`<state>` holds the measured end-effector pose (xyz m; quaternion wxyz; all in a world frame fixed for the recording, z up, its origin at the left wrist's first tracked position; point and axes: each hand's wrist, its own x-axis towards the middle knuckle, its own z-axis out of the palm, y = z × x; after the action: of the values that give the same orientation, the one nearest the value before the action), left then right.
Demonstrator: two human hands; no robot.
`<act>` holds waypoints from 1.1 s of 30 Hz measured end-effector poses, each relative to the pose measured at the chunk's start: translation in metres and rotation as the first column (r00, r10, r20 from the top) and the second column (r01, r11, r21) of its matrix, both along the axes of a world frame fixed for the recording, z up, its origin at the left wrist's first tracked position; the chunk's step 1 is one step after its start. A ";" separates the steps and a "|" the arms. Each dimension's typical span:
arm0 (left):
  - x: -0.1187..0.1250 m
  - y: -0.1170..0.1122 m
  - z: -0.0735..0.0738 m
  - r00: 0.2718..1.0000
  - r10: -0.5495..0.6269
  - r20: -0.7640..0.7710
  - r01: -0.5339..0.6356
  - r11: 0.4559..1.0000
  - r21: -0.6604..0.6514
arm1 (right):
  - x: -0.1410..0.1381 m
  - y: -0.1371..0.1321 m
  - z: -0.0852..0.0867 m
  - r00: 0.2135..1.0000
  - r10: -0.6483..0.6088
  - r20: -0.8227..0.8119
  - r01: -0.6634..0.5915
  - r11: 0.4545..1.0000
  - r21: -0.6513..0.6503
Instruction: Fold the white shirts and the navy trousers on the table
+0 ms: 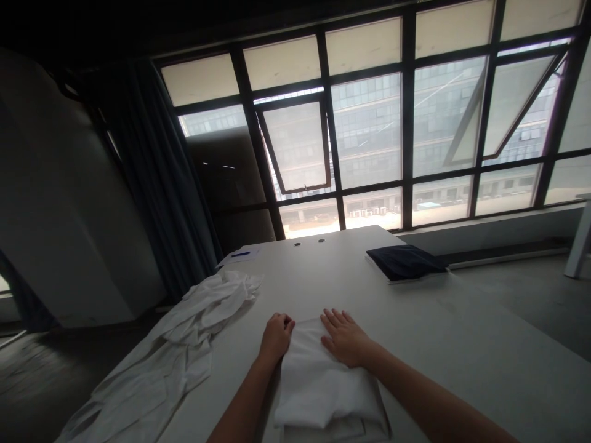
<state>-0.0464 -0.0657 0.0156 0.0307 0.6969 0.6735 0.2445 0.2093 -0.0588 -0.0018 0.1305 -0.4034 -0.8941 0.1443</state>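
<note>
A folded white cloth [323, 387] lies on the white table in front of me, with soft creases across its top and stacked layers at the near edge. At its far left corner my left hand [276, 338] is closed, the fingers curled in and the thumb against the cloth's edge. My right hand [346, 337] rests flat on the far right part of the cloth, palm down and fingers stretched out.
Loose white cloth [184, 338] is heaped along the left edge of the table [314, 277]. Dark blue folded fabric [409, 261] lies on something white at the right edge. A blue pen [241, 253] on paper sits at the far left corner. Windows [364, 132] stand beyond.
</note>
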 end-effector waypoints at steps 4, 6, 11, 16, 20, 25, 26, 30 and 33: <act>0.023 -0.013 0.012 0.983 -0.175 -0.053 0.173 0.984 -0.052 | -0.001 0.001 -0.002 1.000 -0.001 -0.001 0.001 1.000 0.025; 0.039 -0.021 0.010 0.950 -0.305 -0.067 0.295 0.947 -0.128 | -0.001 0.000 -0.004 1.000 0.009 -0.001 -0.009 0.999 0.040; 0.057 -0.039 -0.005 0.910 -0.398 -0.111 0.350 0.885 -0.307 | 0.001 0.006 -0.007 0.999 0.027 -0.034 -0.026 0.999 0.031; 0.042 -0.033 -0.010 0.923 -0.340 -0.182 0.271 0.907 -0.323 | 0.008 0.033 -0.008 0.973 -0.116 -0.200 0.105 0.992 -0.066; 0.026 -0.015 -0.013 0.973 -0.201 -0.110 0.172 0.958 -0.228 | 0.035 0.042 -0.010 0.941 -0.213 -0.264 0.189 0.975 -0.116; 0.010 -0.004 -0.009 0.999 -0.040 0.008 0.041 0.998 -0.055 | 0.082 0.004 -0.002 0.896 -0.194 -0.400 0.122 0.973 -0.197; 0.008 -0.005 -0.005 0.999 -0.029 0.041 0.030 0.999 -0.018 | 0.088 -0.006 0.001 0.892 -0.158 -0.423 0.081 0.978 -0.194; 0.013 -0.023 0.024 0.984 -0.099 0.146 0.090 0.994 0.066 | 0.094 -0.035 0.012 0.936 -0.038 -0.350 0.019 0.998 -0.056; 0.036 -0.049 0.051 0.951 -0.273 0.142 0.267 0.962 0.060 | 0.081 -0.043 0.009 0.963 -0.067 -0.261 0.086 0.994 0.063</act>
<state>-0.0100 -0.1142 0.0668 0.1001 0.7627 0.5627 0.3027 0.2904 -0.1022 0.0076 0.2661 -0.4105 -0.8578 0.1574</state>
